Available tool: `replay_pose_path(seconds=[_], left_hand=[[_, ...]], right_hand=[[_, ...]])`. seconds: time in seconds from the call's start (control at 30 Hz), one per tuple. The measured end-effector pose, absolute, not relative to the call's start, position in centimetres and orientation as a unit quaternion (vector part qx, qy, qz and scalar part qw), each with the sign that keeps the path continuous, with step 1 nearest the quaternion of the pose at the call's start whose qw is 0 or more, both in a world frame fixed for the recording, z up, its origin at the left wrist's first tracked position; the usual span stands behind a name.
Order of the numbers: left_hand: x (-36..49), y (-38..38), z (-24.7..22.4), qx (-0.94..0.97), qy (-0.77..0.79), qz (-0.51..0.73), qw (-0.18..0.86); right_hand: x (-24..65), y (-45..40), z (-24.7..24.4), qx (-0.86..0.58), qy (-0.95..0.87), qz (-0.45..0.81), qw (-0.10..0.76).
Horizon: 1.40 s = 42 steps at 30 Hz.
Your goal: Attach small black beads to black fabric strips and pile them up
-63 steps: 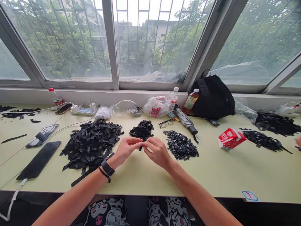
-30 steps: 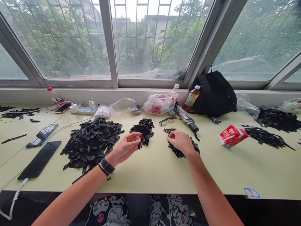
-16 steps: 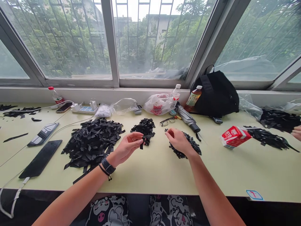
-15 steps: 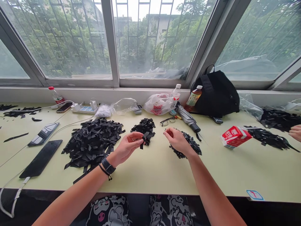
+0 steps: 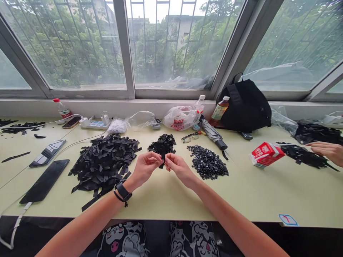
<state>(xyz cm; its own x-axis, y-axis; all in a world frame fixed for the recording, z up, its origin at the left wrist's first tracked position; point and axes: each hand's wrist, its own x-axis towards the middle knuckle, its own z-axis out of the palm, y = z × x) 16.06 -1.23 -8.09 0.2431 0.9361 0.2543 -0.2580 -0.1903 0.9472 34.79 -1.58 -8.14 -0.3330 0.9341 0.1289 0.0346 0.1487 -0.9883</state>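
My left hand [image 5: 144,167] and my right hand [image 5: 179,167] meet in front of me, fingertips together on a small black strip [image 5: 161,161]. Its lower end hangs below my fingers, and its upper part is lost against the pile behind. Just beyond my hands lies a small heap of black strips [image 5: 162,145]. A much larger heap of black strips [image 5: 102,160] spreads to the left of my left hand. To the right of my right hand lies a heap of small black rings [image 5: 207,162]. My fingers hide whatever else is at the pinch.
Along the window stand bottles, a white plastic bag [image 5: 179,119], a black backpack [image 5: 243,105], folded umbrella [image 5: 213,134] and glasses [image 5: 190,137]. A red-and-white carton [image 5: 266,154] lies right. A co-worker's hand [image 5: 325,150] rests by another black pile [image 5: 304,156]. Black flat pads [image 5: 44,181] lie left.
My right hand has moved left from the ring heap and joined my left hand at the strip. The co-worker's hand has come further in from the right edge.
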Motion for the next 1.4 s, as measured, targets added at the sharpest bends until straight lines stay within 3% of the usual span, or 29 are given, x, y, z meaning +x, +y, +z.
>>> replay_pose_path(seconds=[0.63,1.13,1.4], left_hand=[[16.3,-1.6,-8.3,0.610,0.349,0.541,0.461],[15.8,-2.2,-8.5,0.747,0.394,0.475,0.249],[15.9,-1.8,-8.5,0.712,0.408,0.503,0.272]], right_hand=[[34.7,-1.7,-7.8,-0.371,-0.646,0.478,0.465],[35.0,-1.5,-8.9,-0.392,-0.588,0.545,0.452],[34.4,-1.9,-9.0,-0.412,-0.663,0.418,0.465]])
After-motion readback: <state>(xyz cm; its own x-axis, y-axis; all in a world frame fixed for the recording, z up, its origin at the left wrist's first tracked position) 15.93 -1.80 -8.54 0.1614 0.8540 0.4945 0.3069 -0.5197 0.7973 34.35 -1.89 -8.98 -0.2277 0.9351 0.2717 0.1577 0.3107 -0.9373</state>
